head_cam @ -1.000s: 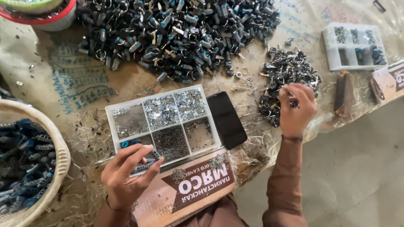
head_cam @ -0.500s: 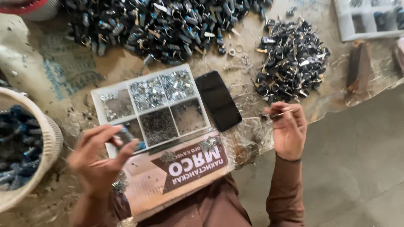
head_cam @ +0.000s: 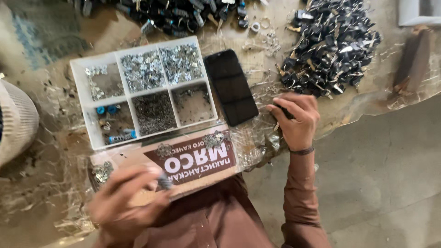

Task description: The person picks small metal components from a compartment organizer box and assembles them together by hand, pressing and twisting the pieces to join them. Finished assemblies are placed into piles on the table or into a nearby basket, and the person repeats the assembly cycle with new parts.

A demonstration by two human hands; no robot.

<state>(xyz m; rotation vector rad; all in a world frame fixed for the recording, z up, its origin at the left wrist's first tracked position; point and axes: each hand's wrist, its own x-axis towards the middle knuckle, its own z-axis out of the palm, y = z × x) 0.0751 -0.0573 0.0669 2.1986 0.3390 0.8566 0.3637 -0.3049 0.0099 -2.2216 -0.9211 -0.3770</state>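
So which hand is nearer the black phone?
Right. The right hand sits just beside the black phone; the left hand is well below it, over the cardboard box.

- Your left hand (head_cam: 126,200) sits low and close to your body, blurred, fingers curled with thumb and fingertips pinched together.
- Your right hand (head_cam: 295,120) reaches further forward, back of the hand up, fingers bent into a loose fist.
- Your right forearm, in a brown sleeve, runs straight back towards you.
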